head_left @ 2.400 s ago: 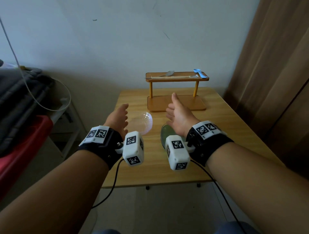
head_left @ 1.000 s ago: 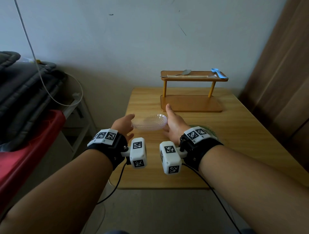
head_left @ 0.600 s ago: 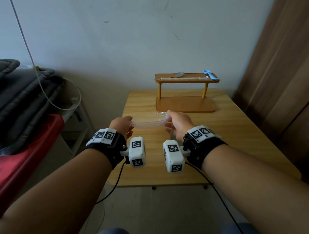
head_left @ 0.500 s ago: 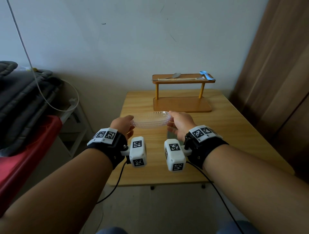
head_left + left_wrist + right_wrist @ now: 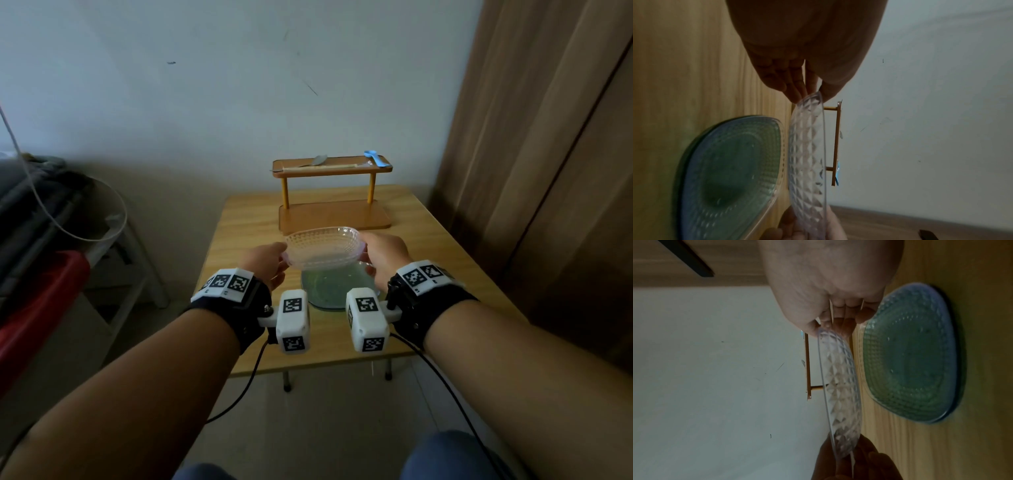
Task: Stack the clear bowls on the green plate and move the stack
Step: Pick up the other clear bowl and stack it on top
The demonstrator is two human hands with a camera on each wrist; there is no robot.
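At centre frame, above the bench (image 5: 428, 246): a clear bowl (image 5: 323, 247) is held in the air between both hands, over the far edge of the green plate (image 5: 337, 291).
Plate stack: the wrist views show another clear, studded bowl (image 5: 731, 170) already lying on the green plate, which sits on the bench toward the lower middle of the head view.
Step in hand: lowering the held bowl onto that stack, as I judge it.
Doing it well: keep the bowl level, bring it nearer so its rim lines up with the bowl below, then set it down gently so it nests without sliding.
Left hand (image 5: 265, 262): narrow pinch, thumb over and fingers under the bowl's left rim.
Right hand (image 5: 385, 257): the same narrow pinch on the right rim, fingers curled beneath.
Upper centre: a wooden rack (image 5: 332, 192) with a blue spoon (image 5: 375, 158), well apart.
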